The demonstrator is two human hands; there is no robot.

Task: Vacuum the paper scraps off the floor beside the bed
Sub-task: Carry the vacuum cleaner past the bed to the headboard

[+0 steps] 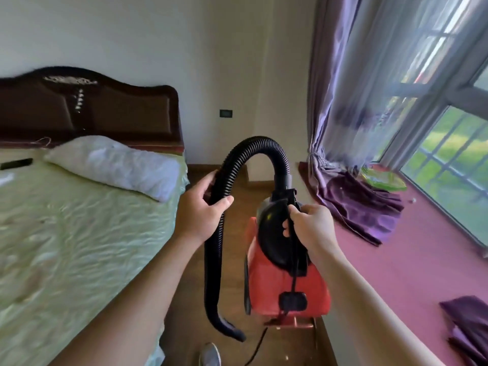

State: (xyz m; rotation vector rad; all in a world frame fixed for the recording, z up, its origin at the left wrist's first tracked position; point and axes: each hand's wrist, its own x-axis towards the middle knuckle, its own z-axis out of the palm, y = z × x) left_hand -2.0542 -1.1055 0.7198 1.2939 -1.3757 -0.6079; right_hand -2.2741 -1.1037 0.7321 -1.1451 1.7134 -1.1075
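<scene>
Head view: left hand [200, 212] grips the black hose [253, 146], right hand [309, 225] clasps the red vacuum [290, 286] by its handle [273, 231]; the nozzle [232, 331] hangs straight below the left grip, above the floor [290, 347] beside the bed [79, 233], scraps barely discernible there.

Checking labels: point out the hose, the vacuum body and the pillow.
hose [260, 144], head view, top of its arch.
vacuum body [266, 283], head view, red casing.
pillow [113, 162], head view, its middle.
</scene>
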